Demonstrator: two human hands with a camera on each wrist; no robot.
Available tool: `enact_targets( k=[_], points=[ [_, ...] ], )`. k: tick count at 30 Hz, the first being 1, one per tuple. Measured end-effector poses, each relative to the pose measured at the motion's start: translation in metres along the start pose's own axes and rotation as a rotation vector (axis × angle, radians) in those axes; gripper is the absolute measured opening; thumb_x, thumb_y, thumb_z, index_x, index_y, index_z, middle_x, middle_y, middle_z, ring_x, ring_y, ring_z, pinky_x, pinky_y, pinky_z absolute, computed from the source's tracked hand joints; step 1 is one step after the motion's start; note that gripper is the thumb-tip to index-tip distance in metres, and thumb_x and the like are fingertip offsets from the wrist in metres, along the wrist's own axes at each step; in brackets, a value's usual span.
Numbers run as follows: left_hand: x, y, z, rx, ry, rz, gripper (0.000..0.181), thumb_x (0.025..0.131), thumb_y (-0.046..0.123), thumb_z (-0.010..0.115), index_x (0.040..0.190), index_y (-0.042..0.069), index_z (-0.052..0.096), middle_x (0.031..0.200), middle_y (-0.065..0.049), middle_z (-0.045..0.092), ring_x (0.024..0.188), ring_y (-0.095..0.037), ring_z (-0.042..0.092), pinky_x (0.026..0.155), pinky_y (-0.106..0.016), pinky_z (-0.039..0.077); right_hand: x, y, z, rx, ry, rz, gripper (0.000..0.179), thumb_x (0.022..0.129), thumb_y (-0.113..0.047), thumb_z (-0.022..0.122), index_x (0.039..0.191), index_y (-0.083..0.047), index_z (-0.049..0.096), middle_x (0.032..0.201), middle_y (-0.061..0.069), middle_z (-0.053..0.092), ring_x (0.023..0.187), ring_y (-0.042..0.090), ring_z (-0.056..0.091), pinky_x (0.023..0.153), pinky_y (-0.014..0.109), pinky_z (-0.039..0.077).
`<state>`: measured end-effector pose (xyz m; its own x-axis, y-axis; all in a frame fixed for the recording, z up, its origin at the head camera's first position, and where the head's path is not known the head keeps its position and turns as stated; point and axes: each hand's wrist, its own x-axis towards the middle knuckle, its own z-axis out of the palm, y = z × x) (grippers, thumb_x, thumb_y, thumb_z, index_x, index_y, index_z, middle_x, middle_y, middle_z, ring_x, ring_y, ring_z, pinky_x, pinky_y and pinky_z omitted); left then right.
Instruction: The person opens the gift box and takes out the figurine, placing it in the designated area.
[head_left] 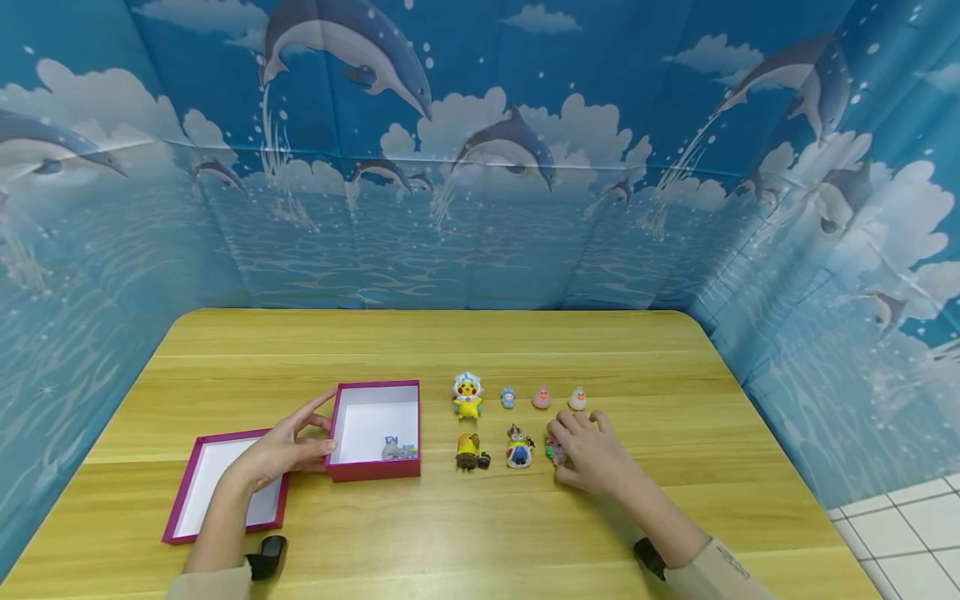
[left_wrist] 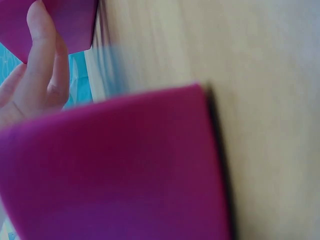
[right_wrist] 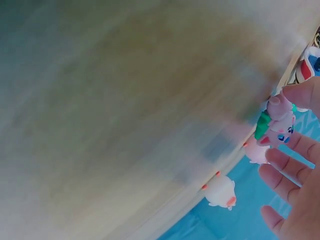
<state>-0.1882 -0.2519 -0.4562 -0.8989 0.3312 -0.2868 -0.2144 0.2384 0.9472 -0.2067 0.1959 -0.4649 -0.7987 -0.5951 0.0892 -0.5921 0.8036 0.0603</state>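
Note:
My left hand (head_left: 278,453) rests against the left wall of an open magenta box (head_left: 375,471), its fingers spread and the thumb by the front left corner. Inside that box, a small grey figurine (head_left: 392,448) lies near the front right corner beside smaller blue and yellow pieces. My right hand (head_left: 592,454) pinches a small pink figurine with green on it (right_wrist: 280,122) between thumb and fingers, low over the table. To its left stands a crowned minion figurine (head_left: 519,447). Just beyond the fingers are a white duck (head_left: 577,398) and a pink duck (head_left: 541,397).
The box's lid (head_left: 197,492) lies inside up, left of the box under my left forearm. A yellow Pikachu figurine (head_left: 468,397), a small blue figurine (head_left: 508,397) and a yellow and brown minion figurine (head_left: 468,451) stand between box and right hand. A dolphin-print curtain (head_left: 465,233) hangs behind the table.

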Motion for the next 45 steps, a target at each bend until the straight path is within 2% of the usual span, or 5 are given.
enact_targets(
  k=[13,20,33,41,45],
  points=[
    [0.000,-0.001,0.000,-0.007,0.008,-0.006,0.081,0.085,0.014,0.065,0.148,0.018,0.013,0.126,-0.024,0.030,0.095,-0.027,0.056,0.080,-0.040,0.052,0.004,0.000,0.004,0.047,-0.028,-0.024,0.034,0.074,-0.026,0.063,0.104,-0.012,0.055,0.103,0.002,0.047,0.094,0.022,0.050,0.086,0.051,0.036],
    [0.001,0.001,0.001,-0.018,0.009,-0.014,0.081,0.085,0.014,0.065,0.148,0.018,0.013,0.125,-0.023,0.030,0.096,-0.027,0.056,0.081,-0.040,0.052,0.003,0.000,0.005,0.065,-0.022,-0.013,0.033,0.076,-0.024,0.062,0.106,-0.012,0.055,0.105,0.001,0.048,0.095,0.021,0.050,0.084,0.049,0.036],
    [0.000,0.001,0.000,-0.020,0.003,-0.010,0.081,0.085,0.014,0.064,0.148,0.018,0.013,0.125,-0.024,0.029,0.096,-0.028,0.056,0.081,-0.040,0.052,0.002,-0.002,0.003,0.089,-0.076,0.018,0.034,0.082,-0.023,0.061,0.112,-0.011,0.053,0.112,0.004,0.048,0.102,0.025,0.047,0.083,0.049,0.035],
    [0.000,0.000,0.000,-0.006,0.008,-0.001,0.080,0.085,0.013,0.064,0.148,0.018,0.014,0.125,-0.023,0.030,0.097,-0.028,0.056,0.080,-0.040,0.052,0.002,-0.003,0.001,0.092,-0.043,0.011,0.035,0.081,-0.025,0.064,0.112,-0.014,0.052,0.110,0.003,0.048,0.102,0.024,0.048,0.084,0.051,0.035],
    [0.000,0.000,0.000,-0.004,0.005,0.004,0.080,0.086,0.014,0.064,0.148,0.018,0.013,0.125,-0.024,0.030,0.097,-0.029,0.056,0.080,-0.040,0.052,0.007,-0.006,-0.006,0.099,0.009,-0.004,0.042,0.080,-0.027,0.065,0.117,-0.013,0.051,0.115,0.004,0.049,0.105,0.024,0.049,0.087,0.053,0.035]
  ],
)
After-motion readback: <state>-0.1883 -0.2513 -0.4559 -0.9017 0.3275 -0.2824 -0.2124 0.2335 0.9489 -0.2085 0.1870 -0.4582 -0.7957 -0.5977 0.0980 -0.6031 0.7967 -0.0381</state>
